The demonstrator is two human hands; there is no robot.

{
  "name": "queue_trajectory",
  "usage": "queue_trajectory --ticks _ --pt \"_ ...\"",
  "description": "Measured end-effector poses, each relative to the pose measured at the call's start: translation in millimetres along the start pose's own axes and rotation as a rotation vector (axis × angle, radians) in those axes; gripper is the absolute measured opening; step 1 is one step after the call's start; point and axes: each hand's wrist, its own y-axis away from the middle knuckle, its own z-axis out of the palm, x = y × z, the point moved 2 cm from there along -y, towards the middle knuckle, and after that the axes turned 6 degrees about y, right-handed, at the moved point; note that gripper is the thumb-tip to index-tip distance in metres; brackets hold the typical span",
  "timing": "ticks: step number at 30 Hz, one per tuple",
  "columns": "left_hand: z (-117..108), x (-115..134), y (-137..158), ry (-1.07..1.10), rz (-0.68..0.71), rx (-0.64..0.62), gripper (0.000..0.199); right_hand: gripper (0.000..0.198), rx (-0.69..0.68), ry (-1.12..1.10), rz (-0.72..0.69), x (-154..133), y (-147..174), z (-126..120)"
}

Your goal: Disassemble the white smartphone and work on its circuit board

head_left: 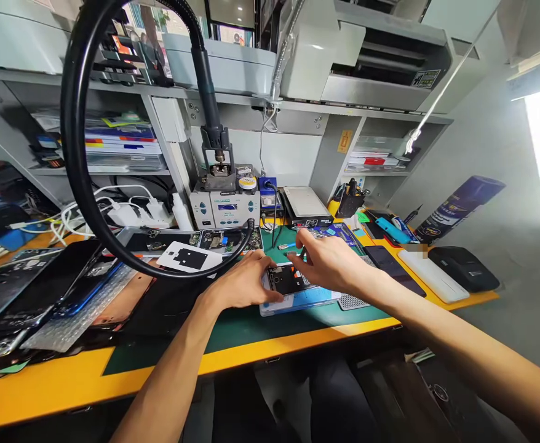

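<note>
An opened phone (pixel 288 279), its dark inside facing up, lies on a pale blue and white flat box (pixel 300 299) on the green mat (pixel 233 326). My left hand (pixel 245 282) is closed round the phone's left end, thumb at the near edge and fingers at the far edge. Over the phone's right part, my right hand (pixel 328 258) has its fingers pinched together. A small dark thing shows between those fingertips, too small to make out. The right hand covers the phone's right end.
A black hose (pixel 79 123) loops in front on the left. Behind stand a hot-air station (pixel 226 209) and a blue unit (pixel 269 195). Phone parts (pixel 67 289) crowd the left. A dark phone (pixel 394 269), white bar (pixel 433 277), black case (pixel 464 269) and spray can (pixel 459 209) are at right.
</note>
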Motion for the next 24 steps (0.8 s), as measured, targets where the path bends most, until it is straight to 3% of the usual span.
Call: queue_trajectory --ticks 4,8,12,16,20,24 --pt "-1.5 1.2 0.0 0.014 -0.039 0.006 0.062 0.026 0.004 -0.036 -0.052 0.1 1.5 6.8" --pt "-3.2 4.4 -0.5 -0.003 -0.023 -0.023 0.057 0.019 0.053 -0.047 0.001 2.5 1.5 10.4" --pt "-4.0 5.5 -0.6 0.003 -0.034 -0.023 0.058 0.023 0.029 -0.093 -0.073 1.4 0.2 8.8" --pt "-3.0 4.8 -0.6 0.016 -0.028 -0.028 0.056 0.018 0.053 -0.088 -0.003 2.3 -2.0 5.7" --pt "-1.5 3.1 -1.0 0.017 -0.035 -0.039 0.057 0.025 0.034 -0.152 -0.052 2.5 -3.1 7.2" --pt "-0.6 1.3 -1.0 0.023 -0.07 -0.042 0.059 0.018 0.084 -0.134 0.032 5.6 -3.2 9.2"
